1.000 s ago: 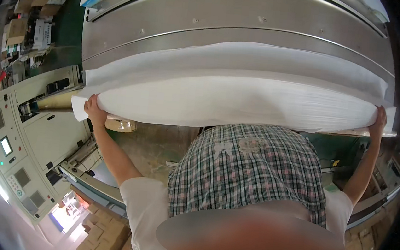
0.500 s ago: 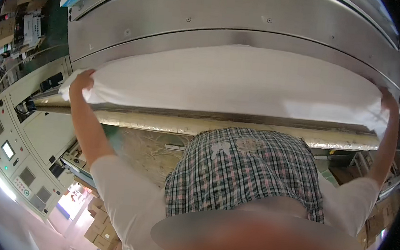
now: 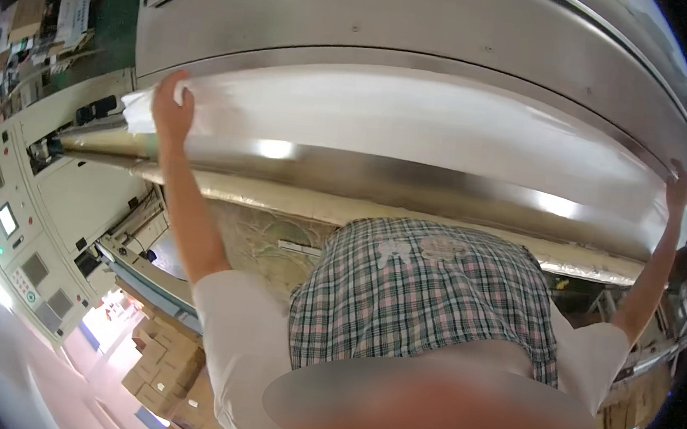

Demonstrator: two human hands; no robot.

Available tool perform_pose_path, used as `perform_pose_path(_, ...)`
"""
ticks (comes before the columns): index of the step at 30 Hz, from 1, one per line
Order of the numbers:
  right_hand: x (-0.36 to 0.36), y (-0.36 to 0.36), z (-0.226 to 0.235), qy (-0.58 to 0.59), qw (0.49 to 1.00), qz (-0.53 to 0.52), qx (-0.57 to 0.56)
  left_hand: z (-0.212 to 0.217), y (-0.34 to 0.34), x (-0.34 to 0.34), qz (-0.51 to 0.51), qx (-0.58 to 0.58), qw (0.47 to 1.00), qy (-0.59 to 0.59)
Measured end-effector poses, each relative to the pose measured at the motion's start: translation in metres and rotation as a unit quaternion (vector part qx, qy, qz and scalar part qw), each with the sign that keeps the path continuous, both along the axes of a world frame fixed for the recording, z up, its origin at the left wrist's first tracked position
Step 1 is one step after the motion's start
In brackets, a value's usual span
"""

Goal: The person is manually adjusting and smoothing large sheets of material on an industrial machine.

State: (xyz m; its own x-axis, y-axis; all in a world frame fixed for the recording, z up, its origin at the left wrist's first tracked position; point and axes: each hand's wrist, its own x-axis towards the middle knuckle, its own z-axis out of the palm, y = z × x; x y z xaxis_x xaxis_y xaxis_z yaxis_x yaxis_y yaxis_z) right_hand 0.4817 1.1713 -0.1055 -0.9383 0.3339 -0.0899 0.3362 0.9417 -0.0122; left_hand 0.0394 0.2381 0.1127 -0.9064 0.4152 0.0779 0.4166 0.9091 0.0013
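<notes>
A wide white cloth lies stretched from side to side along a shiny metal roller, its far edge by the steel panel. Against the cloth's left part rests my left hand, thumb and fingers apart. Crumpled cloth shows just left of that hand. At the far right end, my right hand is raised by the panel's lower edge, fingers pointing up and slightly apart. Some cloth hangs below it, beside my wrist. A checked apron covers my front.
The steel panel spans the far side. A pale padded bar runs below the roller. To the left stands a control cabinet with a small screen and buttons. Cardboard boxes are stacked at lower left, with more boxes at upper left.
The cloth has moved away from me and up, uncovering the shiny roller. My left hand has gone up and its fingers have opened; the right has loosened. The view has turned slightly.
</notes>
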Motion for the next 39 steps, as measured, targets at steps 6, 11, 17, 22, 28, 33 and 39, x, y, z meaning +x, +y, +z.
perform_pose_path(6,-0.149,-0.228,0.125,0.129,0.939,-0.053,-0.314,-0.019,0.067,0.124,-0.109,0.34,0.925,-0.129)
perform_pose_path(11,-0.244,-0.452,0.167,0.073,0.898,0.105,-0.422,-0.038,0.095,0.164,-0.227,0.228,0.938,-0.128)
perform_pose_path(17,-0.31,-0.627,0.199,0.094,0.823,0.337,-0.447,-0.034,0.06,0.172,-0.204,0.148,0.963,-0.098)
perform_pose_path(22,-0.359,-0.737,0.17,0.146,0.84,0.351,-0.386,-0.046,-0.005,0.138,-0.159,0.12,0.978,-0.063)
perform_pose_path(28,-0.394,-0.825,0.178,0.013,0.886,0.394,-0.243,-0.064,-0.073,0.089,-0.162,0.128,0.978,-0.016)
perform_pose_path(33,-0.353,-0.833,0.199,0.2,0.836,0.459,-0.224,-0.094,-0.152,0.017,-0.079,0.086,0.992,0.038)
perform_pose_path(39,-0.362,-0.845,0.169,0.209,0.858,0.413,-0.221,-0.099,-0.279,-0.079,0.085,0.012,0.988,0.127)
